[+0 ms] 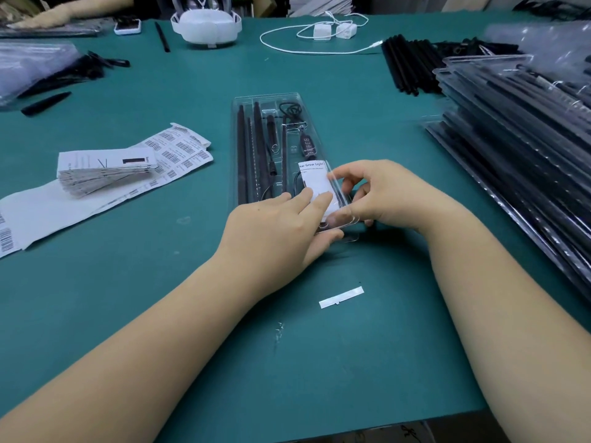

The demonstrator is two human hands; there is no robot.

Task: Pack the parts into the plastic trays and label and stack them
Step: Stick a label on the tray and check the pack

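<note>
A clear plastic tray (268,100) lies lengthwise in the middle of the green table, holding black rods, a cable and a black controller. A white booklet (315,179) printed "Grow Light" sits in its near right end. My left hand (281,225) holds the tray's near end, fingers pressing on the booklet and thumb under the edge. My right hand (380,193) pinches the tray's near right corner, fingers curled around its rim. A stack of filled trays (518,129) stands at the right.
Barcode label sheets (179,148) and a pile of booklets (102,174) lie at the left. A white paper strip (341,297) lies near me. Loose black rods (403,65), a white headset (206,25), a white cable (319,33) and another person's hand (48,17) are at the back.
</note>
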